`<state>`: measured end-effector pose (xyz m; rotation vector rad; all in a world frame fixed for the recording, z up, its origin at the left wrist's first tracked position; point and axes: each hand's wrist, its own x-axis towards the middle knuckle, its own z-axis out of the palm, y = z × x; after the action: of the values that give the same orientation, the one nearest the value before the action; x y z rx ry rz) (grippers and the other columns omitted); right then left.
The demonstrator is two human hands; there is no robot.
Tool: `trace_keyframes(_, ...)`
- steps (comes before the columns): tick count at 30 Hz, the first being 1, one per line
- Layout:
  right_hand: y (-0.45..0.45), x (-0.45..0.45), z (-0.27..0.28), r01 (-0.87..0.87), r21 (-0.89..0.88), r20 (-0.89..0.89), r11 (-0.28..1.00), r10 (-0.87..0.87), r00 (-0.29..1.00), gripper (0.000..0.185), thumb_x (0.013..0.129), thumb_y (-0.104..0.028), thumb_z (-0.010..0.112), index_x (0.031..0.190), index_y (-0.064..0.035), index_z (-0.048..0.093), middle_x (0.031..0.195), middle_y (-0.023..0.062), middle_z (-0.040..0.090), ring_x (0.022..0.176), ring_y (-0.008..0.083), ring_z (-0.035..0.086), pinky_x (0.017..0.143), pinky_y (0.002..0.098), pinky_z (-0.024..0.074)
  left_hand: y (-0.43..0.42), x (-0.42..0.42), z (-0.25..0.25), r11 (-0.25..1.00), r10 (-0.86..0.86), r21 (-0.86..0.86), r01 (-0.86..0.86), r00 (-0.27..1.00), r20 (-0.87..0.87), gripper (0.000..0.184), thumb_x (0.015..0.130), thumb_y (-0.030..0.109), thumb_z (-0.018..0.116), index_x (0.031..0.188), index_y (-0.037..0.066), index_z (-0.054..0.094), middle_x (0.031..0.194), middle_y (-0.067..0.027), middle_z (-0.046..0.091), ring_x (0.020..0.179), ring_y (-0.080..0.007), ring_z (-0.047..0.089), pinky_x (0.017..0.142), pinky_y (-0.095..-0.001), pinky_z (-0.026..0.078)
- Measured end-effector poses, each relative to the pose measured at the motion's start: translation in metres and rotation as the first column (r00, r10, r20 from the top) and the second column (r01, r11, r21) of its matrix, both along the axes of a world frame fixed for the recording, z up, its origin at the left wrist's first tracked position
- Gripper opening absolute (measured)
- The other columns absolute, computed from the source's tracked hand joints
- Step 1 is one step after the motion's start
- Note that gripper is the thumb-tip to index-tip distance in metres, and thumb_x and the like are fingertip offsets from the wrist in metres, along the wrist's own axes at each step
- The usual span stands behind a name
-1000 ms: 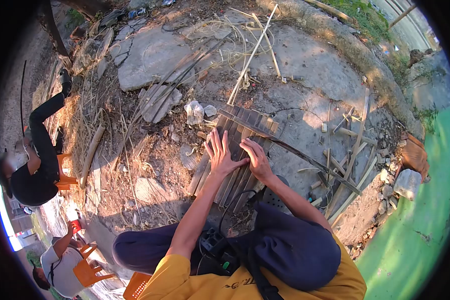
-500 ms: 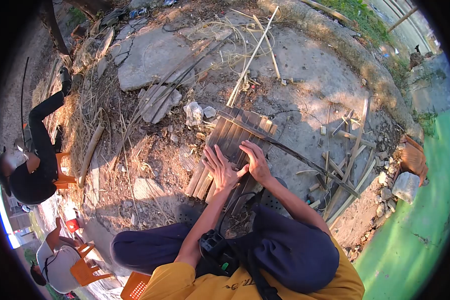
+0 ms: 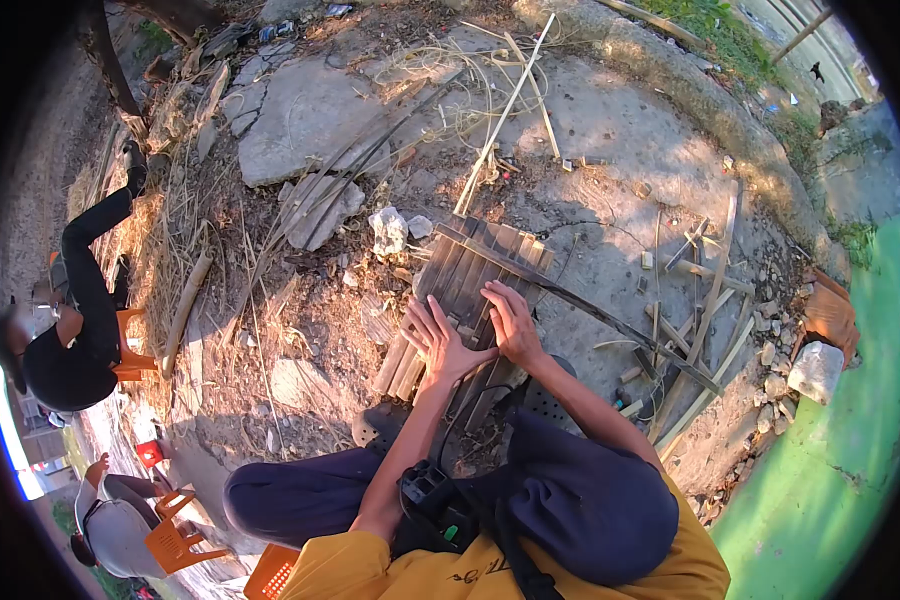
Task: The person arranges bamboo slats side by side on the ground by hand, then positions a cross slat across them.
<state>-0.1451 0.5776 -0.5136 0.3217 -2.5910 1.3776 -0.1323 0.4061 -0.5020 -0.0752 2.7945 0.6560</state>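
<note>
A low platform of dark wooden slats (image 3: 467, 265) is in front of my knees. Above its left part is my left hand (image 3: 442, 342), fingers spread and thumb stretched toward the other hand. My right hand (image 3: 514, 322) is over the right side, fingers extended and a little curved. Neither hand grips anything that I can see. Whether the palms touch the slats cannot be made out. Across the far end of the platform lies a long dark wooden strip (image 3: 610, 318), which runs out to the lower right. Small pale bits show on the slats between my hands.
Cut sticks (image 3: 700, 290) are scattered on the right. Pale thin strips (image 3: 505, 115) and tangled fibres lie beyond the platform. White stones (image 3: 388, 231) are left of it. Two people sit on orange chairs (image 3: 130, 345) at the left. A green surface (image 3: 820, 480) borders the right.
My left thumb has spread wider and the left fingers have lifted and curled slightly. My right hand has barely shifted. At lower left, a seated person has moved an arm.
</note>
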Motion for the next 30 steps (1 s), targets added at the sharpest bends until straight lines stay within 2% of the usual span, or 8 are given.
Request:
trace_keyframes(3, 0.0, 0.0, 0.002, 0.002, 0.005, 0.002, 1.0, -0.002, 1.0, 0.039, 0.101, -0.004, 0.057, 0.139, -0.0064, 0.059, 0.147, 0.0138, 0.057, 0.142, 0.036, 0.049, 0.118, 0.0475, 0.0395, -0.001, -0.001, 0.003, 0.998, -0.024, -0.055, 0.028, 0.997, 0.073, 0.173, 0.05, 0.071, 0.094, 0.164, 0.0, -0.015, 0.168, -0.0347, -0.018, 0.156, -0.0509, -0.021, 0.118, -0.0759, -0.008)
trace_keyframes(13, -0.003, -0.001, -0.001, 0.0, 0.054, 0.01, 0.999, 0.0, 1.0, 0.038, 0.1, -0.007, 0.057, 0.138, -0.0067, 0.06, 0.148, 0.0133, 0.056, 0.142, 0.0361, 0.048, 0.119, 0.0477, 0.0381, 0.003, -0.004, 0.0, 0.987, -0.025, -0.155, 0.04, 0.995, 0.097, 0.178, 0.045, 0.074, 0.093, 0.164, 0.0, -0.015, 0.168, -0.0368, -0.016, 0.156, -0.054, -0.017, 0.116, -0.0783, -0.004)
trace_keyframes(16, -0.003, -0.001, 0.0, 0.003, 0.056, 0.014, 0.998, -0.004, 1.0, 0.038, 0.099, -0.006, 0.058, 0.137, -0.0073, 0.06, 0.147, 0.0133, 0.056, 0.142, 0.0361, 0.048, 0.119, 0.0481, 0.0386, 0.006, -0.006, 0.003, 0.975, -0.021, -0.214, 0.052, 0.989, 0.146, 0.178, 0.044, 0.073, 0.094, 0.164, -0.002, -0.014, 0.168, -0.0377, -0.015, 0.156, -0.0552, -0.016, 0.115, -0.0802, 0.0)
trace_keyframes(19, -0.002, -0.001, 0.0, 0.005, 0.042, 0.006, 0.999, -0.006, 1.0, 0.04, 0.097, -0.003, 0.059, 0.137, -0.0082, 0.061, 0.146, 0.013, 0.056, 0.142, 0.0354, 0.049, 0.117, 0.0482, 0.0396, 0.006, -0.004, 0.004, 0.971, -0.022, -0.232, 0.063, 0.985, 0.172, 0.178, 0.044, 0.075, 0.093, 0.164, -0.003, -0.013, 0.169, -0.0361, -0.013, 0.157, -0.0554, -0.012, 0.114, -0.0824, 0.002)
trace_keyframes(21, 0.002, -0.004, 0.003, 0.009, 0.026, -0.008, 1.0, -0.009, 1.0, 0.041, 0.096, -0.002, 0.059, 0.137, -0.0088, 0.061, 0.145, 0.0127, 0.057, 0.141, 0.0348, 0.049, 0.116, 0.0482, 0.0401, 0.006, -0.004, 0.004, 0.975, -0.029, -0.216, 0.056, 0.992, 0.127, 0.181, 0.04, 0.081, 0.09, 0.164, -0.004, -0.01, 0.169, -0.037, -0.012, 0.156, -0.0561, -0.012, 0.113, -0.0834, 0.001)
trace_keyframes(25, 0.035, -0.012, 0.017, 0.091, 0.152, -0.1, 0.984, -0.076, 0.992, 0.044, 0.09, 0.0, 0.064, 0.133, -0.0115, 0.065, 0.143, 0.0118, 0.057, 0.138, 0.034, 0.052, 0.114, 0.0481, 0.0416, 0.004, -0.001, 0.005, 0.986, -0.041, -0.159, 0.057, 0.994, 0.102, 0.182, 0.041, 0.084, 0.088, 0.163, -0.005, -0.012, 0.167, -0.0395, -0.014, 0.156, -0.0561, -0.015, 0.113, -0.0827, -0.001)
trace_keyframes(27, 0.058, -0.015, 0.023, 0.221, 0.278, -0.078, 0.935, -0.208, 0.975, 0.05, 0.089, -0.005, 0.068, 0.138, -0.0131, 0.061, 0.142, 0.0123, 0.057, 0.133, 0.0346, 0.054, 0.111, 0.0479, 0.0425, 0.004, 0.0, 0.005, 0.986, -0.041, -0.159, 0.049, 0.998, 0.05, 0.182, 0.038, 0.089, 0.084, 0.164, -0.006, -0.008, 0.168, -0.0387, -0.011, 0.156, -0.0565, -0.011, 0.113, -0.0836, 0.0)
trace_keyframes(30, 0.09, -0.016, 0.023, 0.256, 0.351, -0.054, 0.901, -0.253, 0.966, 0.058, 0.088, -0.011, 0.073, 0.144, -0.0153, 0.057, 0.138, 0.0126, 0.059, 0.129, 0.0343, 0.056, 0.108, 0.0477, 0.0433, 0.004, -0.001, 0.002, 0.982, -0.046, -0.179, 0.056, 0.997, 0.059, 0.183, 0.038, 0.091, 0.082, 0.164, -0.005, -0.009, 0.168, -0.0387, -0.012, 0.156, -0.0567, -0.011, 0.113, -0.0834, -0.001)
